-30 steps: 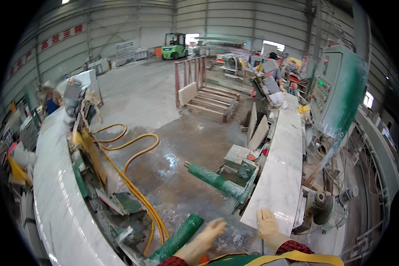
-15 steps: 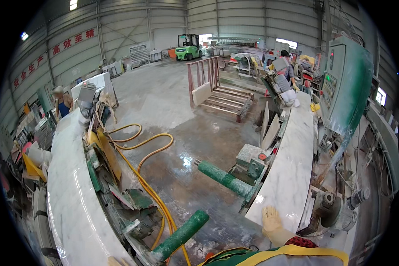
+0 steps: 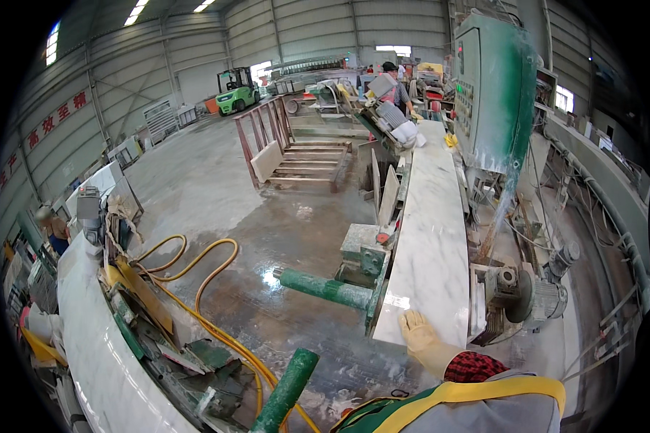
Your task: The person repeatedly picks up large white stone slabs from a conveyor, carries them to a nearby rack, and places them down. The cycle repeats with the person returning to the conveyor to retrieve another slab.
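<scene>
My right hand (image 3: 422, 338), in a pale yellowish work glove below a red and black checked cuff, lies flat on the near end of a long white marble slab (image 3: 432, 231). Its fingers are stretched out. The slab, grey-veined and shiny, runs away from me along a machine bed. Left of it a green roller (image 3: 328, 287) sticks out sideways over the floor. Another green roller (image 3: 289, 390) juts up near the lower edge, beside a second long pale slab (image 3: 94, 310) on my left. My left hand is out of the picture.
A green control cabinet (image 3: 492, 90) hangs right of the slab, above motors (image 3: 545, 299). Yellow hoses (image 3: 217, 333) snake over the wet floor. Beyond stand a rusty rack (image 3: 307, 162) and a green forklift (image 3: 237, 94). A person (image 3: 401, 90) works at the far machine, another (image 3: 54, 231) at far left.
The view has swung right, so the slabs, rack and cabinet sit further left. My right hand stays flat on the slab's near end. The left glove's edge at the bottom has left the picture.
</scene>
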The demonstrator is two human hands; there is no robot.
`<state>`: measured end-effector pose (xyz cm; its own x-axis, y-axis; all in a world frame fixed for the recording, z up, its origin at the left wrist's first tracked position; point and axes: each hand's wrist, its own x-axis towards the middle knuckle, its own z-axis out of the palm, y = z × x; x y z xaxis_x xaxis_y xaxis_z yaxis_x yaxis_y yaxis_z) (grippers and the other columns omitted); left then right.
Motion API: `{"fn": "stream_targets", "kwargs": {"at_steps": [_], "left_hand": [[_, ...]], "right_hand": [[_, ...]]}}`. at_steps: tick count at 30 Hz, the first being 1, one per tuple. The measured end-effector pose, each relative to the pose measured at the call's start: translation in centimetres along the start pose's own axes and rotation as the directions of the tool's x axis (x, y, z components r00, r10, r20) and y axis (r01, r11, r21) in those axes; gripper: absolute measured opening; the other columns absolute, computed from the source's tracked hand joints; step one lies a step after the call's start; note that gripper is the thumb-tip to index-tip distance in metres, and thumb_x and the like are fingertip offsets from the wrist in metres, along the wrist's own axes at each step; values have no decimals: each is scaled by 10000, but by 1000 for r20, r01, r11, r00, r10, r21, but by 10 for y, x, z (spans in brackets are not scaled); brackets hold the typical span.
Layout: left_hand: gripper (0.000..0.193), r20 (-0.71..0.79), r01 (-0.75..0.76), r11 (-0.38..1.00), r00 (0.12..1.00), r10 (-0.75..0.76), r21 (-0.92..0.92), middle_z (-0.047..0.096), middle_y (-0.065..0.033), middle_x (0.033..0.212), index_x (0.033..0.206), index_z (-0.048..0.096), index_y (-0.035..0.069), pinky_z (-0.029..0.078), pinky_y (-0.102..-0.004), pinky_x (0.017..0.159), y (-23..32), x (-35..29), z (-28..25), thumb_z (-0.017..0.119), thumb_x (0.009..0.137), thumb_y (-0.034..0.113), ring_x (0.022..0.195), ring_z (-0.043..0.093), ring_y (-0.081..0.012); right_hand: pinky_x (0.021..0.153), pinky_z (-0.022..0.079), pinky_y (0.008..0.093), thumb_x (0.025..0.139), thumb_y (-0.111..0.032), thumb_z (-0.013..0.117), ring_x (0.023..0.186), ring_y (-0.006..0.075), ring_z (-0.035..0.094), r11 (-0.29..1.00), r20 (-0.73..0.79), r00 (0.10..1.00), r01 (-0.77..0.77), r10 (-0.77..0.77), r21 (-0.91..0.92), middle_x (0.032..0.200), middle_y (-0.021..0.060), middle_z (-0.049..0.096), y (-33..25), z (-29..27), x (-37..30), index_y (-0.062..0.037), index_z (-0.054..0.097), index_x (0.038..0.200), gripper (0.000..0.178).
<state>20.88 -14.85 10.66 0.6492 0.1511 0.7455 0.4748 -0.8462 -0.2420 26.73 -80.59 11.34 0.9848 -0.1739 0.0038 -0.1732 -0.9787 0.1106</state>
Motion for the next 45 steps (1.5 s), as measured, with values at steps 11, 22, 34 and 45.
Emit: {"fn": "stream_targets", "kwargs": {"at_steps": [11, 22, 34, 45], "left_hand": [[333, 284, 185, 965, 951, -127, -187, 697, -263, 1087, 1097, 691, -51, 535, -521, 880, 6, 13, -33, 614, 973, 249, 975, 660, -445], [509, 427, 377, 903, 865, -264, -205, 559, -267, 1418, 1393, 547, -22, 347, -530, 1157, -6, -28, 28, 586, 967, 255, 1333, 488, -457], [510, 426, 406, 896, 853, -300, -181, 537, -235, 1449, 1379, 553, -23, 310, -536, 1171, -7, -31, 18, 531, 975, 288, 1349, 456, -466], [505, 442, 417, 887, 845, -300, -196, 542, -257, 1438, 1379, 553, -40, 312, -533, 1172, -5, -28, 7, 546, 972, 260, 1343, 464, -461]], "right_hand": [[1219, 267, 479, 857, -141, 563, 1450, 380, 360, 1000, -132, 991, -21, 24, 22, 1517, 230, 414, 4, 7, 5, -11, 401, 1499, 674], [1272, 168, 477, 759, -228, 735, 1505, 411, 274, 992, 20, 997, -77, 75, 96, 1589, 259, 329, 15, 6, 11, 33, 307, 1537, 926], [1271, 158, 477, 677, -370, 846, 1516, 423, 237, 985, 32, 992, -122, 119, 120, 1612, 261, 279, 9, 2, 19, 19, 262, 1550, 1119], [1137, 317, 491, 740, -399, 817, 1312, 413, 421, 972, -157, 987, 10, 28, 235, 1388, 216, 484, 20, 9, 29, -48, 494, 1368, 789]]}}
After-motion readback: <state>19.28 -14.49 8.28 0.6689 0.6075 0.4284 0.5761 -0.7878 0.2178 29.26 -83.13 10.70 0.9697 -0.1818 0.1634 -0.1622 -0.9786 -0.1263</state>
